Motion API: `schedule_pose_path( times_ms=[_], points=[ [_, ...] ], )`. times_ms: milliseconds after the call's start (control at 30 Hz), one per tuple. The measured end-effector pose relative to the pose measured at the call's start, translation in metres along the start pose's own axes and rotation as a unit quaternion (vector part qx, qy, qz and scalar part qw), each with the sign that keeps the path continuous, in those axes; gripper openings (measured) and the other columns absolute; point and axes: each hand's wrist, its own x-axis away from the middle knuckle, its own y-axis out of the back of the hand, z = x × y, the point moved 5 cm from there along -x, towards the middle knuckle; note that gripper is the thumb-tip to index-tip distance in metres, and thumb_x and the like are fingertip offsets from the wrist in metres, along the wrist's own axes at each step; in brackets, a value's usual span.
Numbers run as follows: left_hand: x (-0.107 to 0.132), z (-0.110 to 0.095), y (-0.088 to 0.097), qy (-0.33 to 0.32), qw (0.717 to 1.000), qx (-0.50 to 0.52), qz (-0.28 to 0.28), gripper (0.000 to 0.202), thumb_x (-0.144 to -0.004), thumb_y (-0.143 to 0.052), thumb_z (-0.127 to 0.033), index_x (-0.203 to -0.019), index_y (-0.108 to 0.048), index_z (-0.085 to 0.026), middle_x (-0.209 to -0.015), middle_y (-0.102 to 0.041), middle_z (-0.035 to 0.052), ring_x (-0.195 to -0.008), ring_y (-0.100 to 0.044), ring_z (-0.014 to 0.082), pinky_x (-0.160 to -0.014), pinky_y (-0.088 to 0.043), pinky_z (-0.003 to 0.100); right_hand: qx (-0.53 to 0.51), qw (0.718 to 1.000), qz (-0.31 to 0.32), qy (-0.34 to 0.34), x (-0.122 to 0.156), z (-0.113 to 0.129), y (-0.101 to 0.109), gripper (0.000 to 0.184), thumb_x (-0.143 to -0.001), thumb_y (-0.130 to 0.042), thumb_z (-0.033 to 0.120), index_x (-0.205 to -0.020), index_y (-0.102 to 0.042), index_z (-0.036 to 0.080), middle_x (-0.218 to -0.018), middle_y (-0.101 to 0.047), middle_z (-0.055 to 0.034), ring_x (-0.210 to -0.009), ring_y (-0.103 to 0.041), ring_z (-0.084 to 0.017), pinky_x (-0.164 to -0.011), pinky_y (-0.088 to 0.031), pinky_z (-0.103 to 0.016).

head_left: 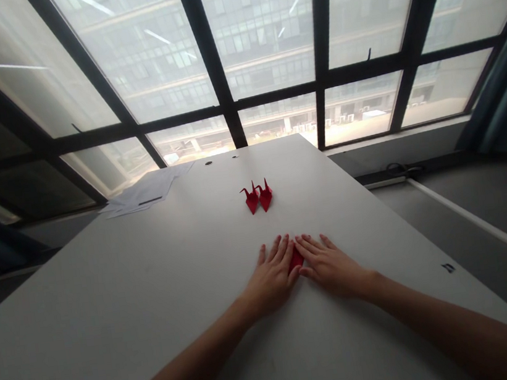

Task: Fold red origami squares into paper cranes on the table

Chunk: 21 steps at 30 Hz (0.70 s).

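Observation:
A piece of red folded paper (296,260) lies on the white table, mostly covered by my two hands. My left hand (274,272) is flat over its left side, fingers stretched forward. From the other side my right hand (329,265) rests on it with the fingers extended. Only the middle of the paper shows between my thumbs and fingers; its full shape is hidden. Beyond my hands stand two red paper cranes, a left crane (252,201) and a right crane (266,198), side by side and close together.
The white table (131,293) stretches toward large dark-framed windows (260,27). White paper sheets (141,191) with a dark thin strip lie at its far left. A small dark mark (448,268) is near the right edge. Blue curtains (496,83) hang at the side.

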Motion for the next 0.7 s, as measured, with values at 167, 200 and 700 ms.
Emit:
schedule_pose_path(
  times_ms=[167, 200, 700],
  points=[
    [-0.003, -0.003, 0.007, -0.034, 0.999, 0.013, -0.031, 0.056, -0.103, -0.031, -0.043, -0.156, -0.021, -0.025, -0.160, -0.029, 0.0090, -0.150, -0.017, 0.0240, -0.121, -0.008, 0.055, 0.015, 0.998, 0.014, -0.067, 0.001, -0.021, -0.004, 0.074, -0.099, -0.024, 0.061, -0.154, -0.025, 0.011, -0.160, -0.024, -0.0157, -0.149, -0.019, -0.028, -0.119, -0.014, -0.056],
    [-0.003, -0.003, 0.006, -0.042, 0.999, 0.024, -0.023, 0.055, -0.104, -0.031, -0.043, -0.155, -0.023, -0.027, -0.159, -0.031, 0.0080, -0.150, -0.019, 0.0234, -0.121, -0.009, 0.055, 0.016, 0.997, 0.016, -0.076, 0.000, -0.025, -0.004, 0.073, -0.100, -0.024, 0.060, -0.154, -0.025, 0.011, -0.160, -0.023, -0.0154, -0.149, -0.019, -0.028, -0.118, -0.013, -0.057],
    [-0.013, 0.009, 0.018, -0.048, 0.987, 0.131, -0.077, 0.037, -0.100, -0.048, -0.031, -0.136, -0.056, -0.034, -0.140, -0.058, 0.0021, -0.130, -0.054, 0.0174, -0.115, -0.033, 0.039, -0.014, 0.992, -0.086, -0.090, -0.004, -0.030, 0.015, 0.037, -0.093, -0.054, 0.028, -0.128, -0.061, 0.023, -0.137, -0.059, -0.0093, -0.126, -0.052, -0.025, -0.111, -0.032, -0.044]
  ],
)
